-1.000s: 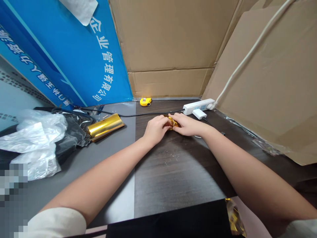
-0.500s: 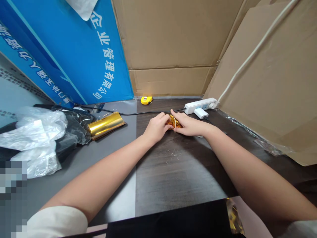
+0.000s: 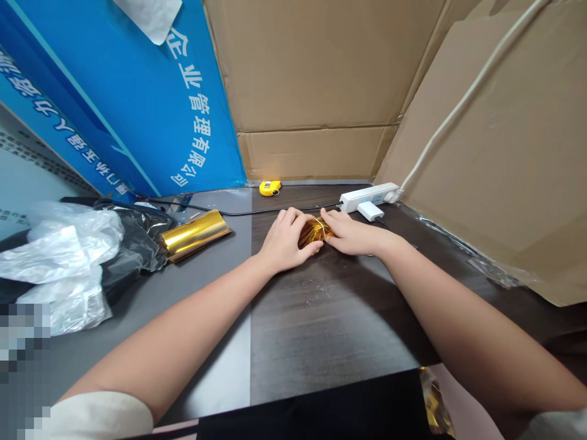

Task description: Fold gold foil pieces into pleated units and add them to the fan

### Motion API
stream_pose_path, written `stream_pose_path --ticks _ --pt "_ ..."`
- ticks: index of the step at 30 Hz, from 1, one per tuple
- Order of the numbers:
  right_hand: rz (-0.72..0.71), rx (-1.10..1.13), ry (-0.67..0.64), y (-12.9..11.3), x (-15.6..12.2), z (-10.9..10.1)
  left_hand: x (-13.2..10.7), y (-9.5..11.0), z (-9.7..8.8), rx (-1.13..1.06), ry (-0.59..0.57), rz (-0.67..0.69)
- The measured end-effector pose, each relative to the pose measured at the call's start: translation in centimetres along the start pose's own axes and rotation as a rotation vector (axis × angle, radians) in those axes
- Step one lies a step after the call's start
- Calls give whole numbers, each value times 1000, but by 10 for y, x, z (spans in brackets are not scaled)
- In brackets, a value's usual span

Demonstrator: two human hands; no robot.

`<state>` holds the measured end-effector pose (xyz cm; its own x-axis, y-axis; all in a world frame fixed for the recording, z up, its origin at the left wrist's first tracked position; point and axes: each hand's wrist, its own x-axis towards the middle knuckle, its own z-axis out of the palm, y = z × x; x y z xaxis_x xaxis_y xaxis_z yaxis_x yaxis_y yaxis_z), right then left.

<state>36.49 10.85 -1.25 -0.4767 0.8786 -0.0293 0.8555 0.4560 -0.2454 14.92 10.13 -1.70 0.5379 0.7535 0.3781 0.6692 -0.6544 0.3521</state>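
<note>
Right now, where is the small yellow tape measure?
In the head view, the yellow tape measure lies on the table's far edge, below the cardboard wall, left of the power strip.

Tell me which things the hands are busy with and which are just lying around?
Busy with:
- left hand and right hand, both on the small gold foil bundle

Lying around:
- gold foil sheet
- yellow tape measure
- white power strip
- plastic bags
- gold scrap

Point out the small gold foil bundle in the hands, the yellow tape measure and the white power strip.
gold foil bundle (image 3: 313, 233): head view, on its crinkled middle between the hands.
yellow tape measure (image 3: 269, 187): head view, on its casing.
white power strip (image 3: 369, 197): head view, on its top face.
</note>
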Motion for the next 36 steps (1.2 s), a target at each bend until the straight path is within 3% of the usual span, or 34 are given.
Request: stream_pose_path --ticks 3,7,15,36 --pt "-87 42 17 8 7 8 -1 2 2 40 -5 -69" --pt "-161 76 93 13 12 14 -1 2 6 58 -98 -132" --pt "-65 90 299 5 10 -2 2 7 2 124 -204 -179" --pt "-62 229 302 7 7 -10 5 7 6 162 -166 -186"
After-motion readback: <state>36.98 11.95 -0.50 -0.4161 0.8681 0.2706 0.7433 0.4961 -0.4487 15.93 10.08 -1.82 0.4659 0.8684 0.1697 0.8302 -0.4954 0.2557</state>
